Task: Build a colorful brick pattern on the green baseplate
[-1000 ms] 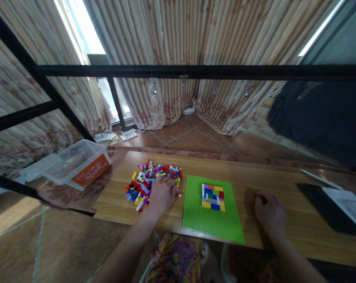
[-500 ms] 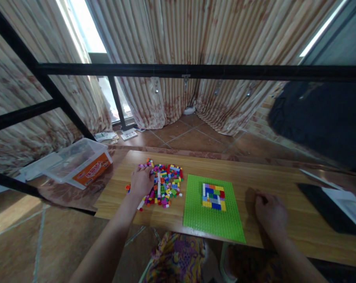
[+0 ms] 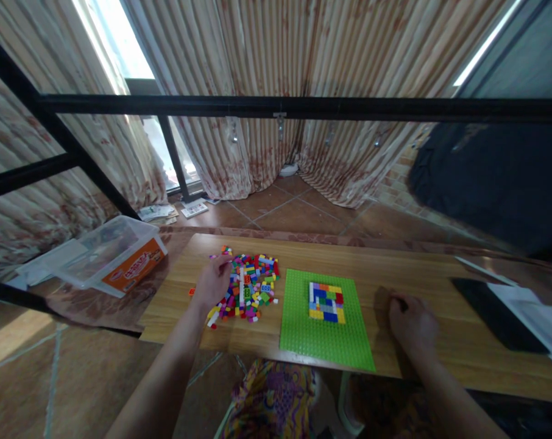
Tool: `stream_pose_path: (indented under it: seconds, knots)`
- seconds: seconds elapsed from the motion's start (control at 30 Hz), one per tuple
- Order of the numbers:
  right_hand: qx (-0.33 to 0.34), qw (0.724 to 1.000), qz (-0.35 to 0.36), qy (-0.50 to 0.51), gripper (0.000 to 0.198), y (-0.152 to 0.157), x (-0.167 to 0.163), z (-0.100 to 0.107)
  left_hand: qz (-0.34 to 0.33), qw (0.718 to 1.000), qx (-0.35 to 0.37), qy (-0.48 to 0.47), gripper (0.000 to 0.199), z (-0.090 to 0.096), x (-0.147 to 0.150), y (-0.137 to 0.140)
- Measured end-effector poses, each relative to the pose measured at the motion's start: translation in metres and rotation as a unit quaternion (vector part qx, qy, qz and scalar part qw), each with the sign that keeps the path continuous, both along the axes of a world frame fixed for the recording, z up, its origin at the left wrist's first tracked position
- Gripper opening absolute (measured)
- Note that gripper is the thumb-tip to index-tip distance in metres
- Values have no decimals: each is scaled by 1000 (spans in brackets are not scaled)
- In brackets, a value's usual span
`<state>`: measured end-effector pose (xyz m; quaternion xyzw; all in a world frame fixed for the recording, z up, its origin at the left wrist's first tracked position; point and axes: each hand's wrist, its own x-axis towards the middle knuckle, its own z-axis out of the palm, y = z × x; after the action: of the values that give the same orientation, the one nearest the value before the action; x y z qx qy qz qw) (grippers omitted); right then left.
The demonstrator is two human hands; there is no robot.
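My left hand [image 3: 214,281] is over the left side of a pile of loose toy building bricks [image 3: 253,292]. Its thumb and fingers are drawn together in a pinch, and whatever may be between them is too small to make out. To the right of the pile lies a green baseplate [image 3: 298,332]. On it, a low rectangular build of coloured bricks [image 3: 327,302] has a white brick edge at its upper left. My right hand [image 3: 412,323] rests on the table right of the baseplate, fingers curled in, with nothing visible in them.
The wooden table [image 3: 267,338] carries a dark folder [image 3: 495,314] and white papers [image 3: 527,314] at the right. A clear plastic box [image 3: 116,253] with an orange label stands beyond the table's left end. A black metal bar [image 3: 303,107] crosses in front of the curtains.
My left hand has lifted a little from the bricks, its fingers now closer together. The view has shifted slightly; my right hand, the baseplate and the build stay in place.
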<state>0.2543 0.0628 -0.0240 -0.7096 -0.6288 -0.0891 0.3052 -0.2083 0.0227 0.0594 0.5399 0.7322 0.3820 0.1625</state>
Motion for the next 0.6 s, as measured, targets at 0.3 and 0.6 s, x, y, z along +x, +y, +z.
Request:
stream_pose_path:
  seconds: [0.3, 0.6]
  knots:
    - [-3, 1000, -1, 10, 38, 0, -1, 2, 41, 776, 20, -629, 13, 22, 34, -27]
    - [-9, 1000, -2, 17, 40, 1, 0, 0, -13, 847, 9, -531, 36, 20, 47, -37]
